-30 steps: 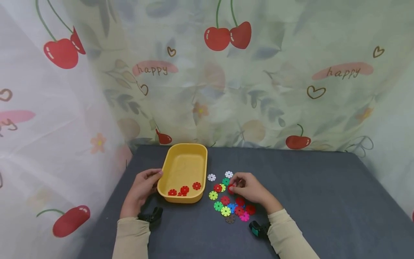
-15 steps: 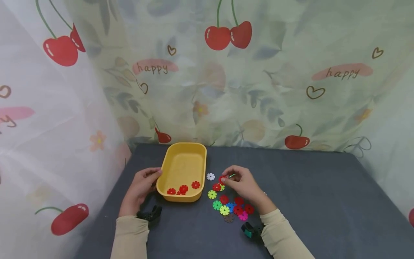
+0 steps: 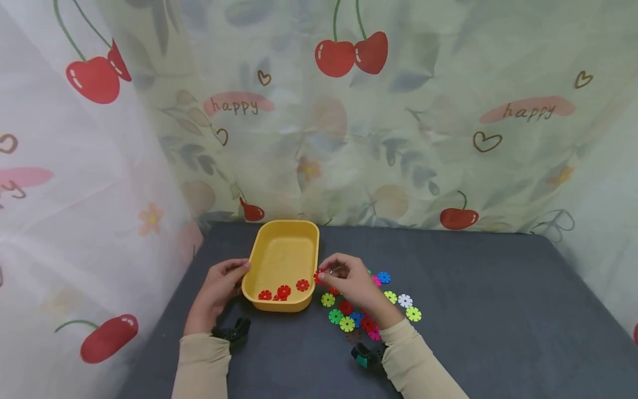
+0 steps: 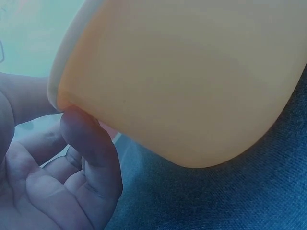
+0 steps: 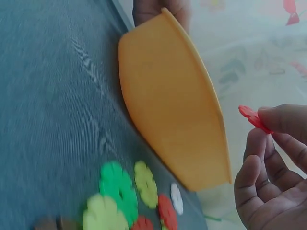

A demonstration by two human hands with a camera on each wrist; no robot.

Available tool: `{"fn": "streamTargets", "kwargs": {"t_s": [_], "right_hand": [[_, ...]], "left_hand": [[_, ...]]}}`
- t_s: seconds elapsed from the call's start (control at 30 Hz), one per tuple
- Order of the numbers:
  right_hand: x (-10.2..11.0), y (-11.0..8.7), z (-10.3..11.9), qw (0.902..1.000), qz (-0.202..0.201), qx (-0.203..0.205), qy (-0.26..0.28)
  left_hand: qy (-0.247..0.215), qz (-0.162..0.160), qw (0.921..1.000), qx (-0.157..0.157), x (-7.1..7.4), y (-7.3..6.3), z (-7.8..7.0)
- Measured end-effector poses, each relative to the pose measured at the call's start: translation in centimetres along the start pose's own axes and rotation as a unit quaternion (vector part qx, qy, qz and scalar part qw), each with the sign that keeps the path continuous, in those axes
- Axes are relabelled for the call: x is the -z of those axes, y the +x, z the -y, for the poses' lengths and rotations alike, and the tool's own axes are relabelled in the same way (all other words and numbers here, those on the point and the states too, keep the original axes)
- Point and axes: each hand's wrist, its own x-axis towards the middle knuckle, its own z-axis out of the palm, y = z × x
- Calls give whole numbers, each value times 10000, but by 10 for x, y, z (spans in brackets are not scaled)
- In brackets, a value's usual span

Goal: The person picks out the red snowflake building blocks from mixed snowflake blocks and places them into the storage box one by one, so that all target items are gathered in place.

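Standing along the left and back edges of the dark table point(image 3: 498, 293), cherry-printed curtains point(image 3: 423, 127) bound the space. Near the back left corner, the left hand point(image 3: 219, 285) pinches the rim of the yellow tray point(image 3: 284, 257) between thumb and fingers; inside, a few red discs point(image 3: 302, 285) lie toward its front end. The right hand point(image 3: 351, 280) pinches a single red disc point(image 5: 254, 120) by the tray's right rim, seemingly apart from it, though the overlap makes that hard to judge. Since half a second ago this hand has moved left, bringing a blue disc point(image 3: 384, 277), a white disc point(image 3: 405, 301) and two yellow discs point(image 3: 413, 313) into full view. Loose discs point(image 3: 346, 324) spread beneath its wrist, some partly hidden. Rightward, open surface runs to the table's right edge, leaving the right sleeve point(image 3: 418, 360) room on that side.
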Motion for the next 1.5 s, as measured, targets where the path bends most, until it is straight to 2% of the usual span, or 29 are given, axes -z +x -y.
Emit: {"fn": "streamTargets", "kwargs": {"t_s": [0.3,0.47,0.57,0.8,0.97,1.23,1.5], "right_hand": [[-16,9,0,9999,128,-24,73],[-17,7,-2,9997,261,17,-27],[-13,6,-2,9998,183,64,-89],[8,-2,-5,9998,-21,-135,-132],[29,-10,-11,9996,-5,-227,-188],[57,-28,-28,9963,181,-388,-743],[80,-49,-41,9907,639,-322,-1156]], "left_hand": [[-1,-29,10000,1,1,1,-1],[-42,28,10000,6,0,-1,-1],[-54,-6,10000,-22,0,-2,-2],[-93,28,10000,-19,-1,-1,-1],[-205,-34,9998,-44,-2,2,1],[-114,-23,9999,-42,-1,2,0],[-134,-44,9999,-29,-1,0,1]]}}
